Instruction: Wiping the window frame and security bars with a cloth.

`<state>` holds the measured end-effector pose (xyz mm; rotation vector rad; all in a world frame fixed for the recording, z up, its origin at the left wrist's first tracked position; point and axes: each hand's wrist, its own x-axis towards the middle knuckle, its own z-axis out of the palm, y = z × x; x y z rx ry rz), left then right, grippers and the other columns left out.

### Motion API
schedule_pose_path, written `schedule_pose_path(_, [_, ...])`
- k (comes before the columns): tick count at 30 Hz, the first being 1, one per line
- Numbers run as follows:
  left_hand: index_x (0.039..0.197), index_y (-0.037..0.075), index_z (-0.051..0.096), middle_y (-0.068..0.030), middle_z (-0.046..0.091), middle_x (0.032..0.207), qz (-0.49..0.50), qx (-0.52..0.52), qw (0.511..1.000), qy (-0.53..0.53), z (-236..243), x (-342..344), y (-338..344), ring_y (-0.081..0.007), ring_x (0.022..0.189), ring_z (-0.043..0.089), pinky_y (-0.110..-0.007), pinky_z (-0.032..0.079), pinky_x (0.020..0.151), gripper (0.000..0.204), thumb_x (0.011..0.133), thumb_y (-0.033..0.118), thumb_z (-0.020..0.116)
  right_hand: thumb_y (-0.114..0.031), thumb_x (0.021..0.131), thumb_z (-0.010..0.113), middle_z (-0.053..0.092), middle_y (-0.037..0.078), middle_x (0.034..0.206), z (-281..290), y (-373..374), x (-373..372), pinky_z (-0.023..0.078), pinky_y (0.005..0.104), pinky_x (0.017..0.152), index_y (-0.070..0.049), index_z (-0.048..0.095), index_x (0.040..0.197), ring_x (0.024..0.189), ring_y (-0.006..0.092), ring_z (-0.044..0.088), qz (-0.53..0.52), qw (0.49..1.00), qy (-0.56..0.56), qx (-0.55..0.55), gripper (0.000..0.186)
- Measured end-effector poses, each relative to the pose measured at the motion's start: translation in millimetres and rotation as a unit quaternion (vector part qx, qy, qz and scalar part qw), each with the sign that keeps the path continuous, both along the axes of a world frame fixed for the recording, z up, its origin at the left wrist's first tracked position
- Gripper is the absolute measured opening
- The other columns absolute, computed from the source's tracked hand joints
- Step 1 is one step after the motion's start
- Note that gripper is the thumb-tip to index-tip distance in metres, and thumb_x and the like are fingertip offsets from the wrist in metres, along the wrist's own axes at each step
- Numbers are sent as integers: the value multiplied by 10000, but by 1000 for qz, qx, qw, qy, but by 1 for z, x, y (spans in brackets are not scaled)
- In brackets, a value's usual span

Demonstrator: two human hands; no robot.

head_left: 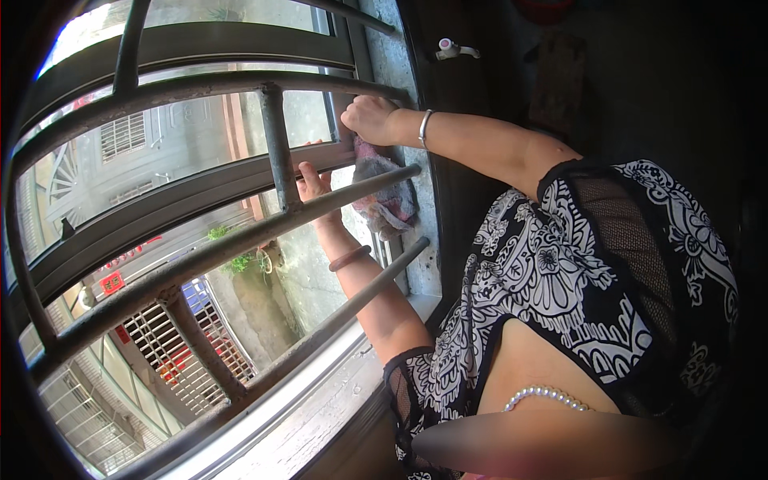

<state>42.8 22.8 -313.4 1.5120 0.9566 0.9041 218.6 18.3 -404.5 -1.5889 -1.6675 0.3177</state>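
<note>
My right hand (370,120) is closed in a fist at the side of the window frame, by the end of an upper bar. Below it hangs a crumpled grey and pink rag (382,186), its top end gathered under the fist. Between the metal bars (240,234) reaches my left arm, with a brown bangle on the wrist. My left hand (314,182) holds the edge of the grey window sash (192,176); its thumb is in front and fingertips show behind the rail. A silver bangle sits on my right wrist.
Several thick bars cross the window, close around both forearms. A white worn sill (320,408) runs along the lower side. A white tap (456,50) juts from the dark wall at the upper right. Outside are a potted plant (262,260) and barred windows.
</note>
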Motion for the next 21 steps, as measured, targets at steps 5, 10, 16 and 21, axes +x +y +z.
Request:
schedule_pose_path(5, [1316,1,497,-151,594,1273,9,-4,1000,-6,-4,-10,-2,-247,1212,553,-440,449,1053,643,925,495,628,-157,785,652,710,57,871,12,0,-8,507,384,870,-142,705,826,890,250,671,2,973,128,192,68])
schedule_pose_path(10, [1365,17,472,-140,586,1284,-8,53,998,39,-3,-2,2,-241,1202,570,-451,465,1042,737,917,592,576,-125,769,661,688,70,872,16,8,1,504,392,872,-119,689,830,889,273,662,7,959,208,195,68])
schedule_pose_path(16, [1354,9,478,-147,583,1285,-10,40,999,34,-3,-5,-5,-246,1188,577,-452,481,1029,780,887,624,585,-24,741,629,650,121,860,-3,-45,7,521,361,809,-33,653,833,892,282,655,177,890,370,200,96])
schedule_pose_path(21, [1350,5,478,-152,576,1298,-21,39,999,20,-6,-3,2,-246,1192,573,-444,485,1030,768,895,618,569,-59,787,590,670,136,967,-2,-45,15,515,378,869,-23,684,936,939,298,649,195,921,326,88,180])
